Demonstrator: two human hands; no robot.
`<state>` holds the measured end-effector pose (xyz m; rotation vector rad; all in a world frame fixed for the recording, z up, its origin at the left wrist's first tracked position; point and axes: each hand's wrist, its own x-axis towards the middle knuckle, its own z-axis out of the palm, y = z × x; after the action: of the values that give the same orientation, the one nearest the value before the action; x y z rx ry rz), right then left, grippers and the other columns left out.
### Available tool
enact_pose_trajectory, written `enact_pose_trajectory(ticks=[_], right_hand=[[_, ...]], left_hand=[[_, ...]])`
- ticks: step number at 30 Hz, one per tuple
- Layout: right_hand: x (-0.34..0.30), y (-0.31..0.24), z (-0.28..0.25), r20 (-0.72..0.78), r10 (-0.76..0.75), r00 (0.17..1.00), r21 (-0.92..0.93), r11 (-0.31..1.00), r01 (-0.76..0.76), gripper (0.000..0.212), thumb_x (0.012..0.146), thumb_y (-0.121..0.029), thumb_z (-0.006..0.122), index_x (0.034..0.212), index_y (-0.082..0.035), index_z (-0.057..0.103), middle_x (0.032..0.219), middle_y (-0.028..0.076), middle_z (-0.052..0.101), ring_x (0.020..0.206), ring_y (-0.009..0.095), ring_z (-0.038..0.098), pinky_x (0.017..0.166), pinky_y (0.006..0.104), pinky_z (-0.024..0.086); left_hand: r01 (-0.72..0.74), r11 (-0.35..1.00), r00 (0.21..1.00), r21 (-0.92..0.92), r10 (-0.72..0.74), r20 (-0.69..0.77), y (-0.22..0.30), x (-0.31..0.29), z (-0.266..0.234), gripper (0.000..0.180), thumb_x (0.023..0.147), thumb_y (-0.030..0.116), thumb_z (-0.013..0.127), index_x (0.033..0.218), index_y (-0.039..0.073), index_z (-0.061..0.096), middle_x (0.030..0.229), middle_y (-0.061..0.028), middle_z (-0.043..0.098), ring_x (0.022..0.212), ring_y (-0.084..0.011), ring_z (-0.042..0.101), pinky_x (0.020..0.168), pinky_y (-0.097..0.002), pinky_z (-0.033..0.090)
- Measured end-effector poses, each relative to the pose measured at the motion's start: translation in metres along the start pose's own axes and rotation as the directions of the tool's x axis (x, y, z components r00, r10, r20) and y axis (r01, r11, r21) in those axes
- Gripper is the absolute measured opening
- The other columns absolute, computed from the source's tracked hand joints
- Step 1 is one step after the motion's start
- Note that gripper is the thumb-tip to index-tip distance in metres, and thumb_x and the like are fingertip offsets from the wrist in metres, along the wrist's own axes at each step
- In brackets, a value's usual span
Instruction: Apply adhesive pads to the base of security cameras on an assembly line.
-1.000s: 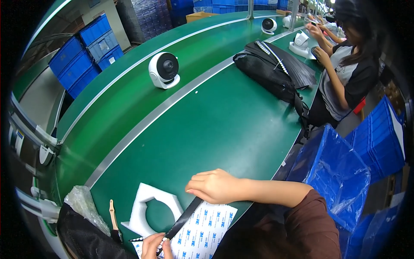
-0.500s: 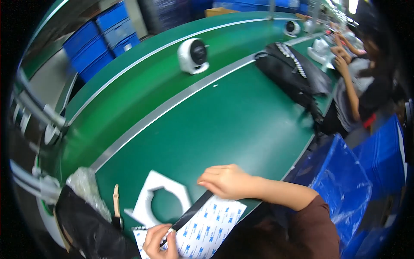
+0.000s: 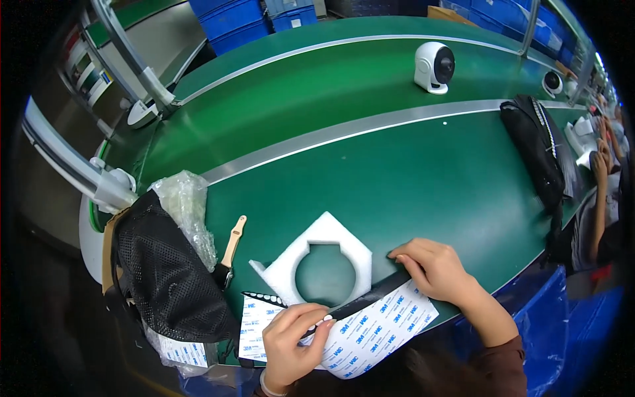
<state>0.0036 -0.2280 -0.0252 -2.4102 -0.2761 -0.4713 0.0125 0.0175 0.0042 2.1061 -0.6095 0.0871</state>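
Note:
A white backing sheet with blue print (image 3: 374, 334) lies at the front edge of the bench, a black strip (image 3: 367, 299) running along its upper edge. My left hand (image 3: 294, 341) pinches the strip's lower end between thumb and fingers. At the other end my right hand (image 3: 433, 268) is closed, thumb and forefinger at the strip's tip; the exact grip is partly hidden. A second printed sheet (image 3: 254, 329), beside white-dotted black material, shows left of my left hand. Just beyond the strip lies a white foam block with a round hole (image 3: 291, 264).
To the left are a wristwatch with a tan strap (image 3: 233, 245), a black mesh bag (image 3: 172, 264) and bubble wrap (image 3: 188, 205). A white camera-like device (image 3: 428, 66) stands on the green belt. A black bag (image 3: 536, 152) lies at right, near another person's hands (image 3: 602, 155).
The head view has swung right, so bench things appear further left or lower-framed differently. Both hands stay at the strip's two ends; the right hand's fingers now point more along its tip.

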Motion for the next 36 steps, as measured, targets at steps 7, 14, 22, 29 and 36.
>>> enact_pose_trajectory(ticks=[7, 14, 22, 29, 36], right_hand=[[-0.003, 0.003, -0.002, 0.013, -0.009, 1.0, -0.021, 1.0, 0.01, 0.007, 0.082, -0.011, 0.055, 0.081, -0.006, 0.06, 0.068, 0.008, 0.057, 0.061, 0.025, 0.057, 0.054, 0.0337, 0.046], [0.002, 0.004, 0.0, 0.039, 0.005, 0.999, -0.014, 1.0, -0.005, 0.008, 0.081, -0.01, 0.055, 0.082, -0.006, 0.061, 0.071, 0.009, 0.06, 0.064, 0.026, 0.059, 0.057, 0.0334, 0.047], [0.001, -0.007, 0.0, 0.052, 0.063, 0.997, -0.08, 0.995, -0.059, 0.008, 0.079, -0.005, 0.054, 0.08, -0.004, 0.063, 0.072, 0.012, 0.062, 0.065, 0.029, 0.06, 0.06, 0.0353, 0.048], [0.001, -0.013, -0.001, 0.067, 0.073, 0.995, -0.087, 0.994, -0.067, 0.008, 0.079, -0.003, 0.053, 0.078, -0.003, 0.061, 0.068, 0.013, 0.059, 0.058, 0.03, 0.056, 0.055, 0.0353, 0.044], [0.001, -0.007, -0.002, 0.069, 0.068, 0.995, -0.106, 0.993, -0.06, 0.006, 0.077, -0.001, 0.053, 0.077, -0.002, 0.06, 0.067, 0.014, 0.057, 0.058, 0.031, 0.056, 0.055, 0.0362, 0.043]], left_hand=[[-0.017, 1.0, 1.0, 0.011, 0.017, 0.008, 0.0, 0.002, 0.003, 0.012, 0.065, 0.001, 0.069, 0.076, 0.0, 0.064, 0.079, -0.0099, 0.063, 0.067, -0.0239, 0.061, 0.06, -0.0289, 0.047], [-0.026, 1.0, 1.0, 0.012, 0.026, 0.004, -0.004, 0.006, 0.002, 0.012, 0.066, 0.001, 0.069, 0.077, 0.0, 0.064, 0.079, -0.0097, 0.063, 0.066, -0.0231, 0.06, 0.059, -0.0285, 0.046], [-0.083, 0.996, 0.996, -0.022, 0.084, 0.023, -0.007, 0.005, -0.002, 0.014, 0.066, 0.001, 0.069, 0.079, 0.0, 0.065, 0.082, -0.0096, 0.063, 0.069, -0.0217, 0.061, 0.061, -0.0275, 0.048], [-0.108, 0.99, 0.994, -0.086, 0.11, 0.012, -0.009, 0.001, 0.0, 0.014, 0.069, 0.006, 0.07, 0.081, 0.001, 0.065, 0.088, -0.009, 0.064, 0.072, -0.0196, 0.062, 0.061, -0.0261, 0.047], [-0.147, 0.982, 0.989, -0.12, 0.15, 0.013, -0.009, 0.007, 0.0, 0.012, 0.071, 0.005, 0.069, 0.078, -0.001, 0.063, 0.096, -0.0132, 0.064, 0.076, -0.0222, 0.062, 0.063, -0.0285, 0.049]])
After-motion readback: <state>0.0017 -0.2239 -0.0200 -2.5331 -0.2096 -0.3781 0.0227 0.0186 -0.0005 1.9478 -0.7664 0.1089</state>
